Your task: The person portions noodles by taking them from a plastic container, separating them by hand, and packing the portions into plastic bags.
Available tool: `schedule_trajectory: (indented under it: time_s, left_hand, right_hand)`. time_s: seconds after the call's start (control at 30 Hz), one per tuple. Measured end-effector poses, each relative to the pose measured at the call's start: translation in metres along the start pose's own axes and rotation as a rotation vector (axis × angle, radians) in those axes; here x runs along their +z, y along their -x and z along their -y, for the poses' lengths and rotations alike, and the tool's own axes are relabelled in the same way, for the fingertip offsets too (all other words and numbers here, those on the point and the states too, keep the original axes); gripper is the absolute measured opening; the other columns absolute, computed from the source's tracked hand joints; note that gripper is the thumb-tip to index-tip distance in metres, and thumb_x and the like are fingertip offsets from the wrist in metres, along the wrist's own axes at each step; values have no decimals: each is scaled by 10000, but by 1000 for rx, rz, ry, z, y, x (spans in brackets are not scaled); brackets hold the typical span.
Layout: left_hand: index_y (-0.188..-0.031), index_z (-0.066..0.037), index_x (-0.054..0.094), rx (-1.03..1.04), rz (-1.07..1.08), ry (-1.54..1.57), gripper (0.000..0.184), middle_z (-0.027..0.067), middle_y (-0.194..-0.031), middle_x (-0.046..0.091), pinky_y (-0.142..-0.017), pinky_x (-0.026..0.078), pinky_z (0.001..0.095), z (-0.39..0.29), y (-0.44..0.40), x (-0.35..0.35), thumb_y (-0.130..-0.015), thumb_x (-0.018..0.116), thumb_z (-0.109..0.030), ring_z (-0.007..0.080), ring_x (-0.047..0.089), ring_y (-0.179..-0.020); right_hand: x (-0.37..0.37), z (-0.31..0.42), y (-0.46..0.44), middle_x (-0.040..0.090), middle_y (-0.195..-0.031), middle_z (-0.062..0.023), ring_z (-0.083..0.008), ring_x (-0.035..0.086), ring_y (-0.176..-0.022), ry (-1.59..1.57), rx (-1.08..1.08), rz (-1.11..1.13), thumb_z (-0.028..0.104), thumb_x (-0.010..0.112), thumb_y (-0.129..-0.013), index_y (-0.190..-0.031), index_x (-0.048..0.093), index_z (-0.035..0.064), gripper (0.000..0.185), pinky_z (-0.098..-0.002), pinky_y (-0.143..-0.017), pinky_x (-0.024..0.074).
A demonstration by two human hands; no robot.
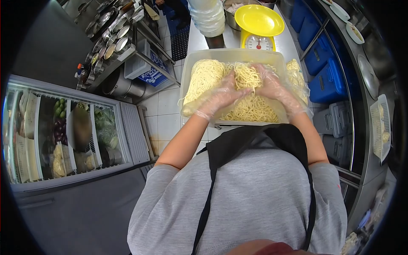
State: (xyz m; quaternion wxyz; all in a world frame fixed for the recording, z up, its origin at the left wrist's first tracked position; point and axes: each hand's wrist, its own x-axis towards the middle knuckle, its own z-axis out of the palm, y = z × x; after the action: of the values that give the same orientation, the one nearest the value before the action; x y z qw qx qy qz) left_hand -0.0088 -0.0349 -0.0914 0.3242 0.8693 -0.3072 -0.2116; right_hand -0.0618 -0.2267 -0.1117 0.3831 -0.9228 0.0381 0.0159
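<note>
Left hand (227, 91) and right hand (272, 87), both plastic-gloved, grip a noodle clump (247, 76) between them, inside the translucent tub (208, 55). Beyond the tub's far rim stands a yellow dial scale (259, 25).

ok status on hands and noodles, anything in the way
Left hand and right hand gloved, cupping noodle clump. Clump over loose noodles in tub. No obstruction seen at hands; yellow scale beyond tub.
</note>
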Motion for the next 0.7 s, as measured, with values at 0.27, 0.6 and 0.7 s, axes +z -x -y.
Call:
schedule_trajectory:
  time_s: [0.27, 0.6, 0.7]
  left_hand:
    - [-1420, -57, 149, -140, -27, 1411, 723, 108, -1183, 528, -907, 468, 339, -5, -3, -9, -858, 602, -107, 177, 521, -1110]
    - [-1440, -58, 138, 89, 146, 1525, 716, 130, -1329, 419, -994, 390, 326, -17, 8, -13, -861, 557, -18, 213, 468, -1178]
    - [-1428, -45, 205, 134, 96, 1233, 675, 122, -1347, 406, -1014, 354, 301, -12, 1, -5, -863, 574, -45, 206, 432, -1210]
  right_hand:
    - [-5, 35, 23, 401, -1348, -146, -296, 377, -1259, -435, -275, -187, 159, 759, -677, -1363, 353, 120, 798, -397, -1053, 306]
    - [-7, 21, 43, 450, -1317, -81, -170, 416, -1201, -788, -18, -77, 168, 667, -817, -1387, 322, 58, 675, -315, -1007, 342]
    - [1, 21, 50, 488, -1265, -57, -139, 449, -1143, -866, 61, -39, 169, 629, -861, -1368, 340, 34, 599, -299, -969, 365]
